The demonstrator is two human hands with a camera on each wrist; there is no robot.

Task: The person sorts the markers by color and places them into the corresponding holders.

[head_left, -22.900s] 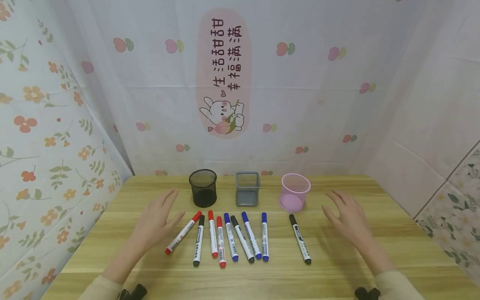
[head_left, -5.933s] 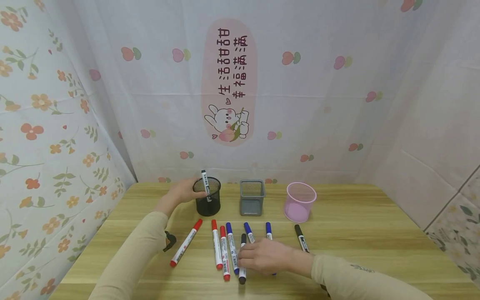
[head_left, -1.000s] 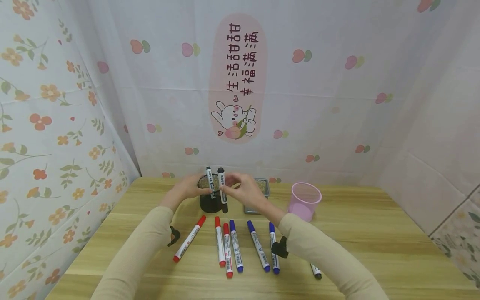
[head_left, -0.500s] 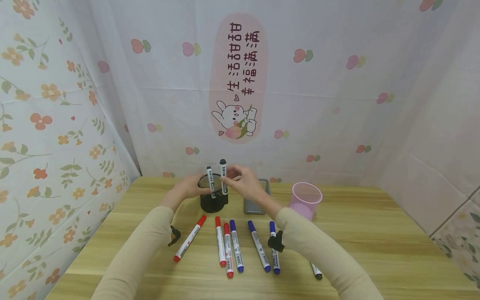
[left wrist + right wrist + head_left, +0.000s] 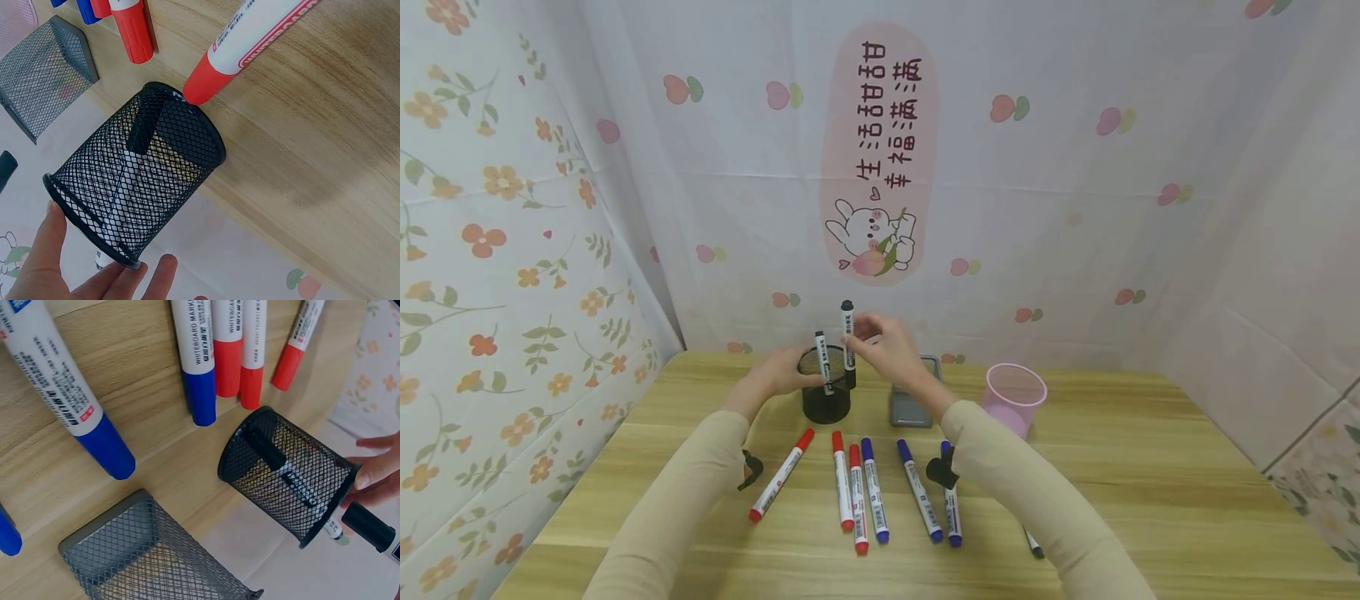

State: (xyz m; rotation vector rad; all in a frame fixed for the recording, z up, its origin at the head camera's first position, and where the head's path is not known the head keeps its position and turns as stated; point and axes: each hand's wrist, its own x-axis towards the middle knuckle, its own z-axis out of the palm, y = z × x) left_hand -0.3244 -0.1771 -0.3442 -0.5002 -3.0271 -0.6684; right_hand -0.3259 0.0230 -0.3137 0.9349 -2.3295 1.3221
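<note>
My left hand point(image 5: 772, 375) holds the rim of the round black mesh pen holder point(image 5: 826, 407), thumb and fingers about its top edge. A black-capped whiteboard marker point(image 5: 825, 364) leans inside that holder, its upper end above the rim; the left wrist view shows it through the mesh point(image 5: 169, 169). My right hand point(image 5: 887, 346) pinches a second black-capped marker point(image 5: 848, 321) near its middle, upright at the holder's right rim. In the right wrist view this marker's black end point(image 5: 369, 526) is beside the holder's mouth, outside it. The right hand itself is mostly out of that view.
A grey square mesh holder point(image 5: 912, 408) stands behind the right forearm, a pink round one point(image 5: 1015, 396) farther right. Red markers point(image 5: 781, 477) and blue markers point(image 5: 919, 492) lie on the wooden table in front. The right sleeve partly covers another black marker point(image 5: 1034, 546).
Two black markers have left the table row; one is in the black holder. Over the last second my right hand has raised the other higher beside the rim. My left hand stays at the holder.
</note>
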